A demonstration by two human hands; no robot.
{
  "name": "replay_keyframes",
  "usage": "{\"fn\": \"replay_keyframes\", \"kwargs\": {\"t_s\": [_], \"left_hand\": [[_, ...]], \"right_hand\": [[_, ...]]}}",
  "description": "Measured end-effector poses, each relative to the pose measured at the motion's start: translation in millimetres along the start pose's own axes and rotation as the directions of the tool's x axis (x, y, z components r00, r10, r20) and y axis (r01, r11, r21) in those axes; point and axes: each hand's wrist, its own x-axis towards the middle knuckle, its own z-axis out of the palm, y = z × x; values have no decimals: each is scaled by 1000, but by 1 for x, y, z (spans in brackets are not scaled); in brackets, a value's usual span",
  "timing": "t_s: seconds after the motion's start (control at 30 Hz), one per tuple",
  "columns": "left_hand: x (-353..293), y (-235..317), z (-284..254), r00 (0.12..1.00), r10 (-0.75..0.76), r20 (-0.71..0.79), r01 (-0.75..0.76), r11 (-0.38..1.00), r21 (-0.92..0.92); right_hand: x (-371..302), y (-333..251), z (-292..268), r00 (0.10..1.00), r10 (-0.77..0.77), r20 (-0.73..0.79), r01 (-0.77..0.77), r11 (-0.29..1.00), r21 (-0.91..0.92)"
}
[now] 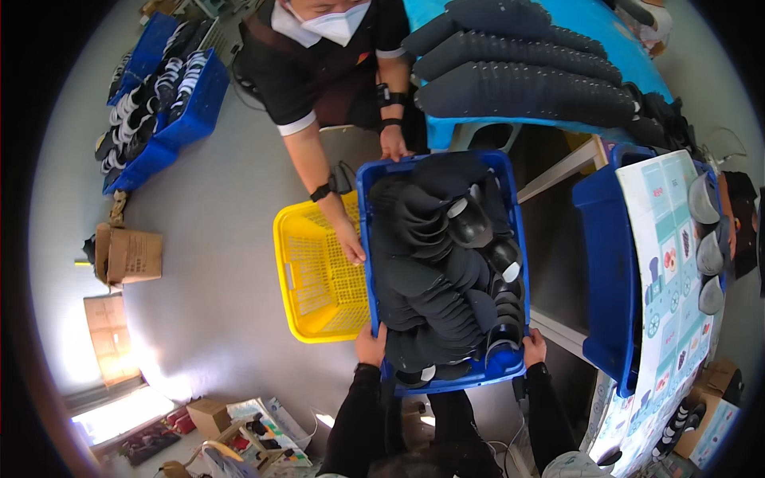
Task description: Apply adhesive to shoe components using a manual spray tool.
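Observation:
A blue plastic crate [516, 171], heaped with black curved pieces that look like shoe parts [434, 303], is in front of me. My left hand [370, 346] is closed on its near left edge. At the near right corner my right hand [535, 348] grips the rim. Across from me, a person in a dark shirt and white mask has one hand [393, 142] at the far rim. That person's other hand [351, 242] touches the crate's left side. A few pieces in the heap [470, 221] are shiny, with pale edges.
A yellow basket [307, 323] stands on the floor left of the crate. Behind it, a blue-covered table [438, 131] bears rows of black pieces. To the right are another blue crate [610, 279] and a patterned table [661, 319]. Blue bins [203, 111] of shoes stand far left.

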Motion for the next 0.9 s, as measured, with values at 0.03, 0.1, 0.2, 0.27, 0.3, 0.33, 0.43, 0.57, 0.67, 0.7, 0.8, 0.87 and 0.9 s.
{"fn": "replay_keyframes", "kwargs": {"t_s": [0.03,0.1,0.2,0.27,0.3,0.33,0.43,0.57,0.67,0.7,0.8,0.87,0.9], "left_hand": [[-1,6,-5,997,-74,34,75,997,-15],[-6,30,16,999,-36,-9,35,994,-106],[-2,6,-12,998,-53,-17,50,987,-150],[3,21,-23,998,-67,10,67,975,-210],[-7,36,-35,994,-89,60,101,961,-259],[-10,58,-55,986,-106,125,125,980,-152],[-23,54,-98,992,-88,93,103,980,-171],[-25,59,-143,976,-173,136,203,947,-250],[-43,38,-188,967,-196,162,218,967,-133],[-45,18,-208,968,-186,166,208,970,-127],[-39,-17,-213,928,-262,264,306,941,-144],[-20,-30,-198,904,-21,428,-141,929,343],[-4,-60,-203,908,-27,418,-133,928,349]], "right_hand": [[-6,10,3,997,-60,-43,66,987,147],[23,28,-12,973,-206,-104,221,961,168],[11,8,12,991,-118,60,95,949,301],[-1,2,15,996,-64,63,26,877,480],[-21,-1,0,997,-42,59,10,883,469],[-41,-18,-12,998,-35,49,13,914,404],[-76,-78,-18,992,-8,126,-53,879,474],[-108,-108,-26,988,-74,135,32,957,287],[-161,-122,-19,992,-1,129,-18,990,141],[-182,-129,-8,990,16,139,-31,994,105],[-192,-127,-7,980,87,177,-103,991,80],[-177,-138,-16,984,50,172,-43,998,-42],[-172,-151,-16,976,2,219,31,989,-146]]}}
